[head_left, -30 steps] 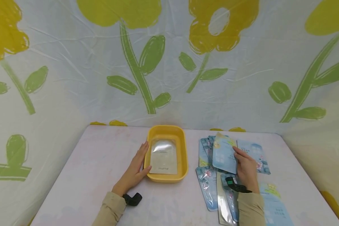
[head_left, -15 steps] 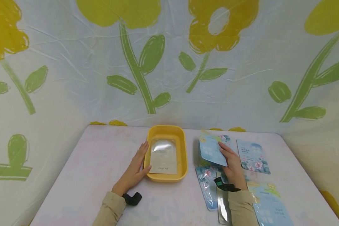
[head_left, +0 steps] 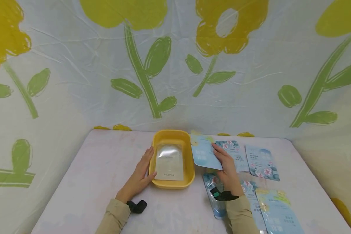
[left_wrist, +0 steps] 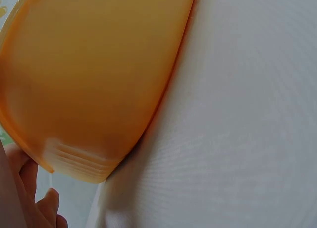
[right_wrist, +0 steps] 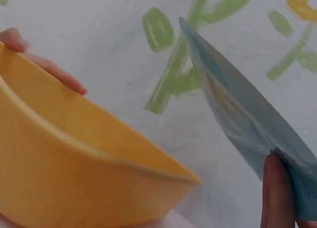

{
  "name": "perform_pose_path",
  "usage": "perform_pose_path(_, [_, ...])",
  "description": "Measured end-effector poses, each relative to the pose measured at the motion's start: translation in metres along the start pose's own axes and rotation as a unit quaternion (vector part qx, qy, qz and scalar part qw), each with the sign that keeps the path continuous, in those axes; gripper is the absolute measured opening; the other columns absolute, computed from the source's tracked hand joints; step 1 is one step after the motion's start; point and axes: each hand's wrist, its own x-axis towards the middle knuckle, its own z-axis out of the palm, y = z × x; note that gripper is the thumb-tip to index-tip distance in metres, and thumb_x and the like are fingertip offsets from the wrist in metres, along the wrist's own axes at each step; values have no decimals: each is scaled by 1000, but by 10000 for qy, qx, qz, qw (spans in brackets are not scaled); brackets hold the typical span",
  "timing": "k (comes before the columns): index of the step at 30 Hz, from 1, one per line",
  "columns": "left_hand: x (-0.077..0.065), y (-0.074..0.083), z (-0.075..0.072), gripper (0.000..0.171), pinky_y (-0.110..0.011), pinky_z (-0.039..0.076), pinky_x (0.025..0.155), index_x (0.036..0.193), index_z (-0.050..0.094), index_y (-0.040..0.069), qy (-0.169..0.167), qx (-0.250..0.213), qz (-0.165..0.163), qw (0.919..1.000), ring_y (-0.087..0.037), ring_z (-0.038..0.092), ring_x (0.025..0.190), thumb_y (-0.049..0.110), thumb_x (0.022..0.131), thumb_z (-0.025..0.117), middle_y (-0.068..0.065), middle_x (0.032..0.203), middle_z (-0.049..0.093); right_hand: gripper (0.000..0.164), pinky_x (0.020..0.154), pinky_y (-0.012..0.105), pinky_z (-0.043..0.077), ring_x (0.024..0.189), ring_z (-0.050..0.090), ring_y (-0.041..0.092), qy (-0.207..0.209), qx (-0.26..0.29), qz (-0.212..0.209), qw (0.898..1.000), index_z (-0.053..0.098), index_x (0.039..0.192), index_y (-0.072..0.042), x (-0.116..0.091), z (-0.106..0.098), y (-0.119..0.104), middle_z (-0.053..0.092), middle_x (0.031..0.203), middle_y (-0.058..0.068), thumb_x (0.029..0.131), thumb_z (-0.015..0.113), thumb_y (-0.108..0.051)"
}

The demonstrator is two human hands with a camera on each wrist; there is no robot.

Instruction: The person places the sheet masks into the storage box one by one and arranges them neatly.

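My right hand (head_left: 226, 165) pinches a flat light-blue facial mask packet (head_left: 204, 151) by its right edge. In the head view the packet overlaps the right rim of a yellow plastic basin (head_left: 189, 175); in the right wrist view it is tilted, with a space between it and the basin. A silvery-white packet (head_left: 169, 165) lies inside the basin. Against the basin's left side rests my left hand (head_left: 140, 172), fingers fairly straight along the wall and thumb at the near-left rim. The left wrist view shows its fingers (left_wrist: 28, 181) beside the basin.
Right of the basin lie several more blue packets: a flowered packet (head_left: 237, 157) behind my right hand, another (head_left: 263, 162) farther right, and a yellow-cornered packet (head_left: 278, 208) near the front. A flowered packet (head_left: 212, 198) lies partly under my right wrist. Behind the table hangs a flower-print cloth (head_left: 251, 97).
My right hand has carried the light-blue packet leftward from over the other packets to the basin's right rim, uncovering a flowered packet behind. My left hand has stayed at the basin.
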Motion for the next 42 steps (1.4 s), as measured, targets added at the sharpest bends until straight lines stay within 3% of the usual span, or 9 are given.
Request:
perform_pose_path(1, [0, 0, 0, 80, -51, 7, 121, 159, 15, 7, 4, 0, -5, 10000, -38, 9, 150, 30, 97, 59, -4, 167, 9, 49, 97, 24, 48, 121, 57, 8, -232, -450, -264, 9984, 35, 153, -4, -1, 2, 2, 46, 147, 3, 105, 46, -9])
perform_pose_path(4, [-1, 2, -1, 80, -45, 6, 122, 159, 15, 7, 16, -10, -12, 10000, -39, 9, 150, 28, 97, 60, -5, 167, 9, 46, 97, 25, 48, 121, 58, 9, -255, -813, -500, 9951, 41, 150, -3, -1, 14, 5, 44, 149, 6, 105, 47, -8])
perform_pose_path(10, [0, 4, -1, 80, -41, 5, 123, 160, 15, 9, -2, -2, -77, 10000, -38, 9, 150, 26, 96, 60, -3, 167, 8, 40, 85, 27, 56, 100, 68, 14, 459, -951, -345, 9938, 54, 141, 0, 6, 49, 8, 49, 139, 10, 101, 53, -3])
perform_pose_path(14, [0, 5, -1, 80, -39, 5, 123, 160, 15, 9, 0, 20, -123, 9999, -37, 9, 150, 25, 95, 61, -3, 167, 8, 38, 76, 26, 59, 87, 69, 14, 600, -1596, -366, 9847, 58, 136, 2, 10, 70, 13, 54, 134, 16, 98, 54, 2])
perform_pose_path(22, [1, 4, 0, 81, -44, 6, 122, 159, 15, 7, -15, 59, -82, 9999, -39, 10, 150, 21, 94, 62, -4, 167, 9, 34, 76, 25, 58, 93, 67, 21, 590, -2602, -698, 9612, 66, 126, 2, 13, 95, 32, 59, 132, 21, 95, 53, 5])
perform_pose_path(28, [1, 3, 0, 80, -39, 5, 123, 159, 16, 6, -7, 61, -81, 9999, -38, 10, 150, 23, 95, 61, -5, 167, 9, 35, 66, 18, 50, 95, 63, 27, 462, -3635, -1099, 9239, 67, 125, 3, 12, 103, 49, 60, 130, 22, 93, 52, 6])
perform_pose_path(32, [0, 4, 1, 80, -36, 3, 123, 159, 16, 6, -13, 36, -78, 10000, -38, 10, 150, 23, 95, 60, -6, 167, 9, 34, 62, 21, 50, 85, 66, 27, 384, -4578, -1786, 8701, 67, 121, 7, 11, 102, 61, 63, 125, 23, 90, 54, 7])
perform_pose_path(34, [1, 3, 1, 80, -36, 3, 123, 159, 16, 5, -5, 40, -40, 10000, -40, 11, 150, 22, 95, 61, -8, 166, 10, 32, 71, 27, 57, 87, 68, 28, 359, -4936, -2112, 8429, 68, 119, 9, 11, 102, 66, 63, 125, 24, 90, 55, 7])
perform_pose_path(42, [1, 2, -1, 83, -48, 7, 122, 161, 11, 15, 25, 29, -10, 10000, -42, 11, 149, 23, 95, 61, -7, 166, 9, 34, 92, 52, 53, 116, 59, 44, 208, -5577, -2352, 7958, 63, 121, 14, 12, 105, 74, 55, 134, 30, 90, 61, 0])
